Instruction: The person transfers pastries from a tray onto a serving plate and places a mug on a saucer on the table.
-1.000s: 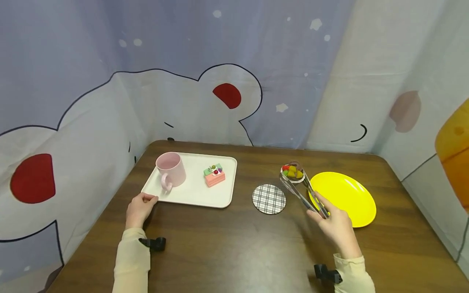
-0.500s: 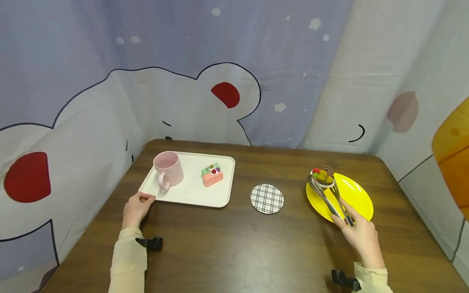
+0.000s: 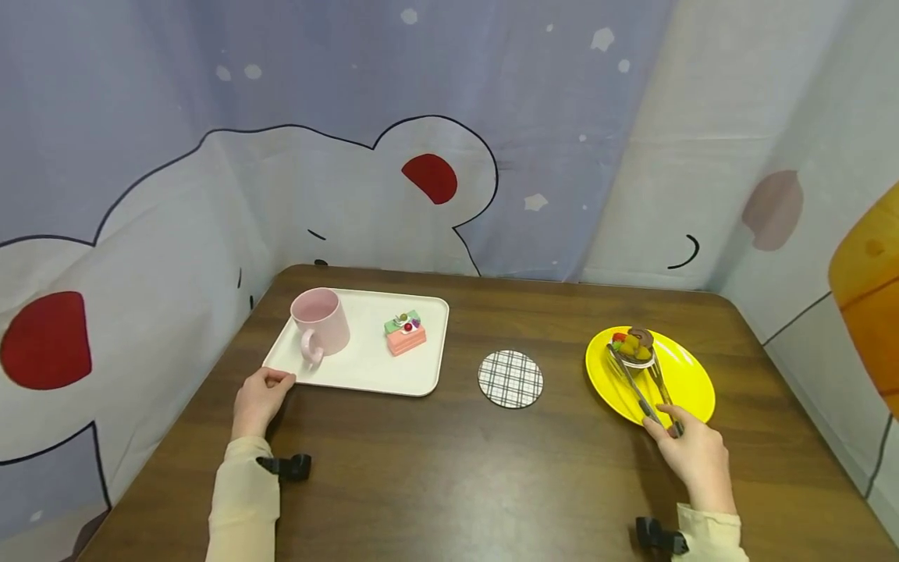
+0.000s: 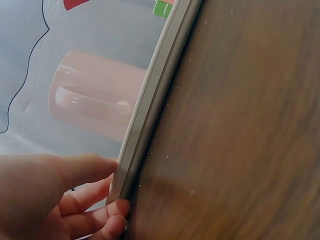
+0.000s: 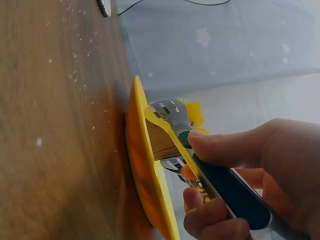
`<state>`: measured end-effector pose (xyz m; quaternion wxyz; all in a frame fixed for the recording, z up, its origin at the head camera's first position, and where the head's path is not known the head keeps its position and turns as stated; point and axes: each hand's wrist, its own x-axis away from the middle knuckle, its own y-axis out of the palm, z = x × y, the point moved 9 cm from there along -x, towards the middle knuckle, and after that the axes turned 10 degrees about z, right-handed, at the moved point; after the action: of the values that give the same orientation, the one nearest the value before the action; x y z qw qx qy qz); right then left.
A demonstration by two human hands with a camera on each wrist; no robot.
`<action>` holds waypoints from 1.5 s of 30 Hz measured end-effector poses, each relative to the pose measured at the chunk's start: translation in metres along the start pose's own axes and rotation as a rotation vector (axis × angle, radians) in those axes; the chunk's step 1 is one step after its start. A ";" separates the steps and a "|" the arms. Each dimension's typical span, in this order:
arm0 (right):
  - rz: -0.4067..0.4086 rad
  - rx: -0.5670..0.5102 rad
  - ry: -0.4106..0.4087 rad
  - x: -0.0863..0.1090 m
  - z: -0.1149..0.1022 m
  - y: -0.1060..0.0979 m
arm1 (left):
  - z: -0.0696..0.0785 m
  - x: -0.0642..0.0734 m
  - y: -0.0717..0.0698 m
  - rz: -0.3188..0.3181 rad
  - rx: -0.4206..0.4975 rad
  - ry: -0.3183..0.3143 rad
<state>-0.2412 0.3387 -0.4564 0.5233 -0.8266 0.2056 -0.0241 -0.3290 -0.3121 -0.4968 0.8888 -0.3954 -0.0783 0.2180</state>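
My left hand (image 3: 258, 402) pinches the near left corner of a cream tray (image 3: 379, 378), thumb on top and fingers below in the left wrist view. On that tray stand a pink mug (image 3: 325, 326) and a pink and green toy cake slice (image 3: 406, 337). My right hand (image 3: 697, 459) grips metal tongs (image 5: 235, 192) by their dark handles. The slotted tong heads lie on either side of a fruit-topped toy cupcake (image 3: 635, 345). Its brown side (image 5: 165, 142) stands low over the yellow plate (image 3: 691, 378), toward the plate's back left part.
A round plaid coaster (image 3: 510, 379) lies on the brown table (image 3: 449, 484) between tray and plate. Printed curtains (image 3: 555, 156) hang close behind the table and along its sides.
The right hand has carried the cupcake in the tongs rightward from beside the coaster, over the yellow plate, and lowered it there. The left hand keeps its grip on the tray corner.
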 end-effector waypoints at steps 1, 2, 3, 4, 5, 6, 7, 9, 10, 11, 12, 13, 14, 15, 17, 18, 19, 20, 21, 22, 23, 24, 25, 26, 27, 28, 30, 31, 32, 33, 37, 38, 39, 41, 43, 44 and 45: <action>0.008 -0.002 0.003 0.000 0.000 0.000 | -0.001 0.000 -0.001 0.003 0.001 0.001; 0.015 -0.007 0.002 0.001 0.000 0.000 | -0.001 0.000 -0.002 0.004 0.001 0.002; 0.017 -0.016 0.005 0.002 0.000 0.001 | -0.002 0.000 -0.003 0.007 0.001 0.004; 0.011 -0.030 0.020 0.002 0.001 0.002 | -0.003 0.000 -0.003 0.007 0.001 0.004; 0.005 -0.041 0.030 0.003 0.001 0.004 | -0.004 0.000 -0.003 0.008 0.000 0.002; -0.003 -0.054 0.038 0.003 0.001 0.005 | -0.005 0.000 -0.004 0.008 0.001 0.002; -0.015 -0.068 0.046 0.004 0.001 0.006 | -0.006 0.000 -0.003 0.006 0.000 0.001; -0.045 -0.093 0.068 0.005 0.002 0.009 | -0.008 0.000 -0.003 0.008 -0.004 0.001; -0.058 -0.101 0.077 0.006 0.003 0.011 | -0.008 0.000 -0.003 0.011 -0.006 0.002; -0.067 -0.105 0.075 0.006 0.003 0.012 | -0.009 0.000 -0.004 0.015 -0.008 0.004; -0.074 -0.113 0.076 0.006 0.002 0.012 | -0.009 0.000 -0.004 0.018 -0.008 0.007; -0.078 -0.119 0.078 0.006 0.002 0.013 | -0.009 0.000 -0.004 0.022 -0.010 0.008; -0.078 -0.128 0.080 0.006 0.002 0.013 | -0.010 0.000 -0.004 0.025 -0.010 0.008; -0.076 -0.136 0.084 0.007 0.002 0.013 | -0.010 0.000 -0.005 0.026 -0.011 0.009; -0.081 -0.160 0.096 0.007 0.003 0.014 | -0.009 0.000 -0.005 0.026 -0.012 0.005; -0.085 -0.170 0.102 0.008 0.004 0.014 | -0.009 0.000 -0.006 0.026 -0.013 0.005; -0.089 -0.181 0.111 0.008 0.005 0.015 | -0.009 0.000 -0.006 0.028 -0.014 0.004; -0.092 -0.188 0.115 0.008 0.005 0.015 | -0.009 0.000 -0.006 0.027 -0.012 0.003; -0.095 -0.195 0.118 0.008 0.006 0.015 | -0.008 -0.001 -0.005 0.027 -0.012 0.004; -0.095 -0.201 0.118 0.008 0.007 0.014 | -0.008 -0.001 -0.005 0.029 -0.010 0.004; -0.095 -0.204 0.122 0.007 0.008 0.014 | -0.008 -0.001 -0.005 0.031 -0.009 0.006; -0.094 -0.202 0.126 0.007 0.010 0.014 | -0.007 -0.002 -0.004 0.033 -0.008 0.010; -0.093 -0.200 0.129 0.006 0.011 0.014 | -0.007 -0.002 -0.003 0.034 -0.007 0.009; -0.094 -0.200 0.133 0.005 0.013 0.013 | -0.007 -0.002 -0.003 0.035 -0.007 0.008; -0.097 -0.201 0.139 0.005 0.015 0.013 | -0.007 -0.002 -0.002 0.037 -0.010 0.006; -0.098 -0.196 0.150 0.005 0.018 0.013 | -0.007 -0.001 -0.002 0.040 -0.010 0.006; -0.095 -0.193 0.162 0.005 0.023 0.012 | -0.006 -0.002 -0.001 0.042 -0.010 0.008; -0.092 -0.194 0.163 0.005 0.025 0.011 | -0.006 -0.002 -0.001 0.045 -0.010 0.008; -0.091 -0.198 0.164 0.005 0.027 0.011 | -0.005 -0.002 -0.001 0.046 -0.009 0.009; -0.088 -0.199 0.167 0.004 0.030 0.010 | -0.005 -0.002 0.000 0.046 -0.007 0.011; -0.087 -0.217 0.180 0.006 0.036 0.007 | -0.004 -0.002 0.001 0.044 -0.002 0.013; -0.091 -0.223 0.187 0.006 0.039 0.007 | -0.004 -0.002 0.001 0.041 -0.001 0.012; -0.095 -0.225 0.198 0.007 0.041 0.006 | -0.004 -0.002 0.001 0.040 -0.001 0.011; -0.101 -0.231 0.209 0.008 0.044 0.005 | -0.003 -0.001 0.001 0.039 -0.001 0.007; -0.112 -0.235 0.214 0.009 0.047 0.004 | -0.003 -0.001 0.001 0.038 0.000 0.004; -0.117 -0.242 0.221 0.010 0.048 0.003 | -0.003 -0.001 0.000 0.039 0.000 0.003; -0.123 -0.248 0.226 0.010 0.049 0.003 | -0.002 -0.002 0.000 0.040 0.000 0.005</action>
<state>-0.2202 0.3754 -0.4828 0.3882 -0.8879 0.2138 -0.1232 -0.3298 -0.3140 -0.4979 0.8846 -0.3973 -0.0683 0.2346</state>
